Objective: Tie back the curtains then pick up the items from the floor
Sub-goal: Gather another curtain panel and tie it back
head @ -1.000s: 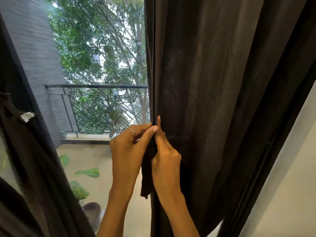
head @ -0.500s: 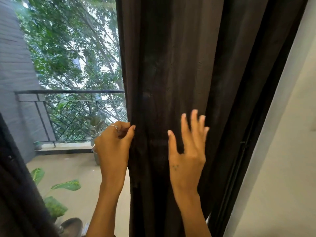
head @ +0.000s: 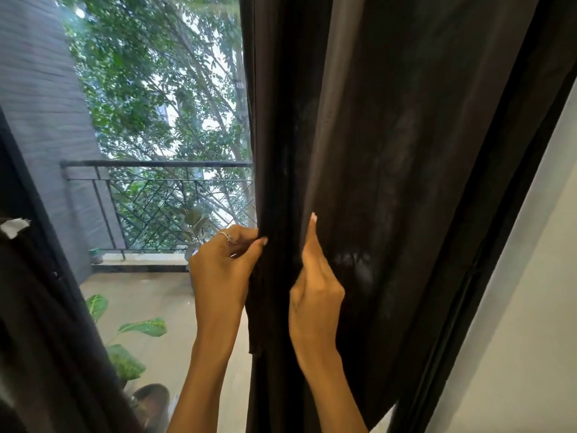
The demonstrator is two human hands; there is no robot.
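Note:
A dark brown curtain [head: 390, 151] hangs gathered at the right of a balcony door. My left hand [head: 223, 270], with a ring on one finger, pinches the curtain's left edge between thumb and fingers. A short dark strip of cloth [head: 256, 323] hangs down just below that pinch. My right hand [head: 315, 285] lies against the gathered folds beside it, thumb pointing up, its fingers tucked into the cloth and hidden. A second dark curtain [head: 40, 323] with a small white tag [head: 14, 226] hangs at the far left.
Behind the opening lies a tiled balcony floor [head: 150, 295] with a black metal railing [head: 156, 165] and trees beyond. A leafy potted plant [head: 131, 345] and a dark pot [head: 150, 401] stand low left. A white wall [head: 515, 339] closes the right side.
My right hand, spread flat on the curtain half a second ago, has moved left and closed into the folds next to my left hand. The view has shifted slightly left.

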